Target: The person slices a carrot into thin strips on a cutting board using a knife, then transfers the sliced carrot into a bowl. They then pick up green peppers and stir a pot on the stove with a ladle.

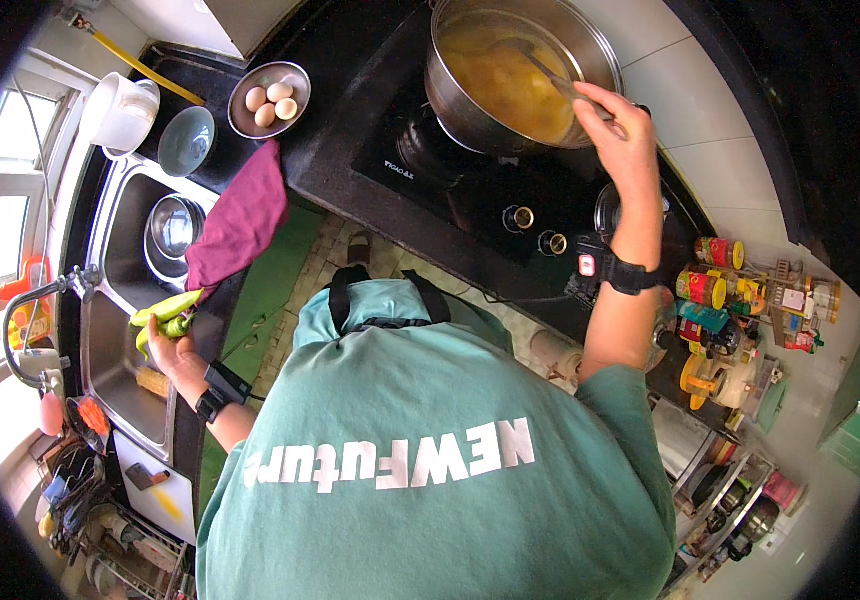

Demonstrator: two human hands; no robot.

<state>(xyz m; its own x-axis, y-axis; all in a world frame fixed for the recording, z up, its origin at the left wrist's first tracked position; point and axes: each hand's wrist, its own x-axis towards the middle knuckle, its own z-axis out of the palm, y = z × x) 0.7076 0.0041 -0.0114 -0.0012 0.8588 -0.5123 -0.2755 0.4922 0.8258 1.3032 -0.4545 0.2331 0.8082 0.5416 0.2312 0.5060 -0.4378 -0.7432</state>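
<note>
My right hand (621,131) grips the handle of a metal ladle or spoon (542,67), whose lower end is in yellowish liquid inside a large steel pot (460,112). The pot stands on a black glass cooktop (467,210). At the left, my left hand (175,360) holds green peppers (169,307) beside the double steel sink (119,375). Just past the peppers, a purple cloth (246,214) lies over the counter edge. Steel bowls (175,229) rest in the far basin. A metal bowl (271,69) holds several eggs (265,115).
A grey bowl (187,141) and a white pot (121,112) stand beyond the sink. The curved faucet (21,315) reaches in from the left. A cleaver (146,476) lies on a white cutting board (156,499). Jars (700,289) crowd the right counter.
</note>
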